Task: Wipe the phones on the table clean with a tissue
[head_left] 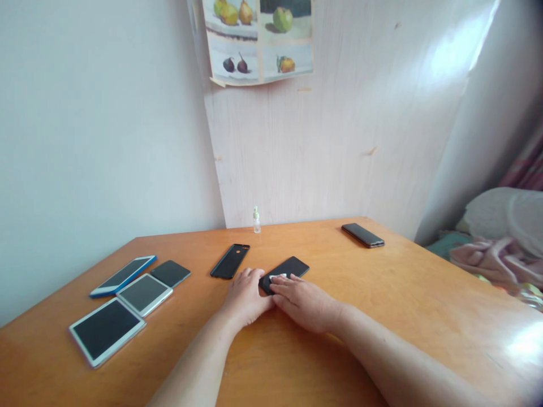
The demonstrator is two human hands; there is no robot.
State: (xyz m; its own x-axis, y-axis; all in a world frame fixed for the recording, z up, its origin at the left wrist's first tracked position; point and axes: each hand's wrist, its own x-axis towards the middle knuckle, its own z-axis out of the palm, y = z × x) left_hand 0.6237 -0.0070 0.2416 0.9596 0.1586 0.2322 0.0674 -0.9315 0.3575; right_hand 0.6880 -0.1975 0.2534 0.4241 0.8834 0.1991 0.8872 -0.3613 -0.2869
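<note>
A black smartphone (296,265) lies flat on the wooden table in front of me. My left hand (246,297) steadies its near left end between thumb and fingers. Over the phone's surface, my right hand (303,302) presses a small crumpled white tissue (278,277) down with its fingers; part of the tissue is hidden under them. Just beyond my left hand rests an empty black phone case (230,261), its inside facing up. A small clear spray bottle (257,221) stands upright at the table's back edge.
To the left lie a blue-edged white tablet (123,277), a dark phone-like device (170,273) and two white-framed tablets (144,294) (107,330). Another dark phone (362,235) is at the back right. Fruit pictures (259,42) hang on the wall; bedding (483,260) lies beyond the table's right edge.
</note>
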